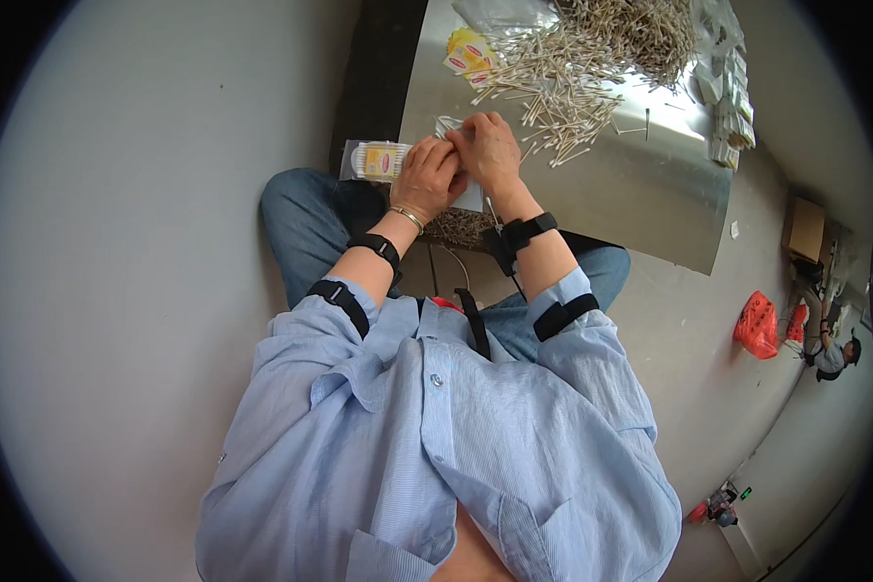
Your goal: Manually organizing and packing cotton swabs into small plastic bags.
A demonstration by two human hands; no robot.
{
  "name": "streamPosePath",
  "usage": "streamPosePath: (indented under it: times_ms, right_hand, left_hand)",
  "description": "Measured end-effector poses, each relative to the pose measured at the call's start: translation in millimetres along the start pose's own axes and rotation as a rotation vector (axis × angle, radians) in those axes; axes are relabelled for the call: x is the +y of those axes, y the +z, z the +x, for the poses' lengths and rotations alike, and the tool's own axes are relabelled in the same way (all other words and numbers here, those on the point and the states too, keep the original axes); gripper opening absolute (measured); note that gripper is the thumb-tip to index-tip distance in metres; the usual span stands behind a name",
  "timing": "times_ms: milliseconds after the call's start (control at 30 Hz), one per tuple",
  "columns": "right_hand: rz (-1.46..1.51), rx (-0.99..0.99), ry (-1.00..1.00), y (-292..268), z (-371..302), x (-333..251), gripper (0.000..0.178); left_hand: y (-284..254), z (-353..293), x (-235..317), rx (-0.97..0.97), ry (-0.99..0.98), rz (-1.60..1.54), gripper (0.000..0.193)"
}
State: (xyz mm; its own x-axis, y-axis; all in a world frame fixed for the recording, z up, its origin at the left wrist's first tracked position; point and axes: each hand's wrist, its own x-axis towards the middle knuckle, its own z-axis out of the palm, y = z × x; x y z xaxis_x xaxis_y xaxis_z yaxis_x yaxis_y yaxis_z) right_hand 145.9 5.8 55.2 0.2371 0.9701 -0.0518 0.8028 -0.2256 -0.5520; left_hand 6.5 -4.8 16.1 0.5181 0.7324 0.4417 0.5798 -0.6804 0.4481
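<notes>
My left hand (427, 177) and my right hand (490, 150) meet over the near left part of a metal tabletop (640, 204). Both have their fingers bent and pressed together around something small. The fingers mostly cover what they grip; a whitish bit (445, 125) shows just beyond them. Left of my left hand lies a clear pack of cotton swabs (376, 161) with a yellow and white label. To the right of my right hand, loose cotton swabs (563, 116) are scattered across the metal.
A big heap of swabs (640, 39) covers the far side. Yellow label cards (469, 53) lie at the far left, and stacked clear packs (732, 107) line the right edge. On the floor to the right are a red plastic bag (758, 326) and a cardboard box (803, 230). Another person (832, 357) is farther off.
</notes>
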Motion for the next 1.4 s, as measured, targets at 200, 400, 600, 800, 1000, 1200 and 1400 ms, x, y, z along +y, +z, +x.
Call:
streamPosePath:
  times_ms: [200, 400, 600, 800, 1000, 1200, 1400]
  right_hand:
    - [-0.077, -0.064, -0.049, -5, 10, 11, 0.012]
    - [-0.080, -0.045, -0.050, -24, -23, 53, 0.008]
    - [-0.053, 0.064, -0.036, -21, -72, 63, 0.006]
    - [0.000, 0.110, -0.148, -20, -111, 61, 0.007]
    - [0.046, 0.050, -0.285, -28, -111, 66, 0.011]
    - [0.000, -0.050, -0.464, -33, -116, 70, 0.013]
    - [0.142, 0.232, -0.248, -28, -109, 69, 0.008]
  left_hand:
    - [1, 1, 0, -0.041, 0.004, -0.045, 0.034]
    - [3, 3, -1, -0.001, 0.047, -0.044, 0.031]
    - [4, 3, -2, -0.030, 0.046, 0.000, 0.027]
    - [1, 0, 0, -0.029, 0.024, 0.032, 0.028]
    - [2, -1, 1, -0.031, 0.042, -0.015, 0.027]
    - [2, 0, -1, -0.018, 0.042, -0.015, 0.027]
    - [4, 0, -4, -0.042, 0.041, 0.002, 0.027]
